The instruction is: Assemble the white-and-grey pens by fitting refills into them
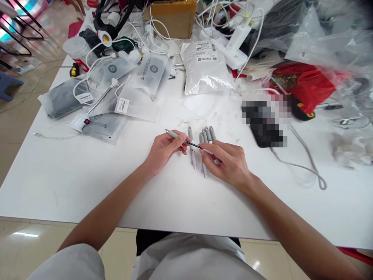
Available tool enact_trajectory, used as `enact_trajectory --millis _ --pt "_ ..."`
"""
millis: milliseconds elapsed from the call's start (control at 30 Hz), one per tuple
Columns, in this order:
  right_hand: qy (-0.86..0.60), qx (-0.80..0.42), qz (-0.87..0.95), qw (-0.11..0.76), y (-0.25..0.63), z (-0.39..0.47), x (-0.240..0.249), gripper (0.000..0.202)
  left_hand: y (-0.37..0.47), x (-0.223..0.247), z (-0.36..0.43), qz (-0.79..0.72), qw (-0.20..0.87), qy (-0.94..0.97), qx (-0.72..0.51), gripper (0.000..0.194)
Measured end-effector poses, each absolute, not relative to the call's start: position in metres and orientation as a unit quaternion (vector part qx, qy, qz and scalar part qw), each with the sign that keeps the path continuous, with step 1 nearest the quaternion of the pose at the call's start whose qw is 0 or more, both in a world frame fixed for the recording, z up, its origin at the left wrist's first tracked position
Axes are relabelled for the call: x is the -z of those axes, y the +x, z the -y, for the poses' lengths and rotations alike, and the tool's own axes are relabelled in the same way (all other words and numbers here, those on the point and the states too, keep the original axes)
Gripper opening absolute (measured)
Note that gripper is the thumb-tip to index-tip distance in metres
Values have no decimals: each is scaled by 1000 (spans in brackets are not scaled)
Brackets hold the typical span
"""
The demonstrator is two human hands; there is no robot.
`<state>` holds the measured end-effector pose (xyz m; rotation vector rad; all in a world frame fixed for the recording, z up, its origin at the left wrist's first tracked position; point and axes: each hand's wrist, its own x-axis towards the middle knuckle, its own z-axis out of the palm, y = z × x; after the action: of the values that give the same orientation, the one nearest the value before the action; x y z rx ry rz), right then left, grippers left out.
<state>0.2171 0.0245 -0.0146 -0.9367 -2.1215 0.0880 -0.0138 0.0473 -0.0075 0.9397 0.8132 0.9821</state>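
My left hand (166,148) is closed on the grey grip part of a pen (171,133), its tip pointing up and left. A thin dark refill (192,144) runs from that part toward my right hand (225,157), which pinches the pen's clear barrel (208,151). The two parts stand apart, with the refill showing between them. Under and between my hands a single grey-and-clear pen (193,157) lies on the white table. Several more pens (207,134) lie side by side, partly hidden by my right hand.
Frosted packets (140,103) and a white lamp holder (78,122) lie to the left. A white parcel (206,70) sits behind the pens. At the right are a partly pixelated black phone (262,124), its grey strap (305,170) and a red bag (314,83).
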Motion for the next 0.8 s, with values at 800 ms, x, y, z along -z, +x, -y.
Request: enact_trajectory --millis 800 --pt "-379 -41 831 406 218 -26 15 19 -12 0 -50 -389 679 400 -477 42"
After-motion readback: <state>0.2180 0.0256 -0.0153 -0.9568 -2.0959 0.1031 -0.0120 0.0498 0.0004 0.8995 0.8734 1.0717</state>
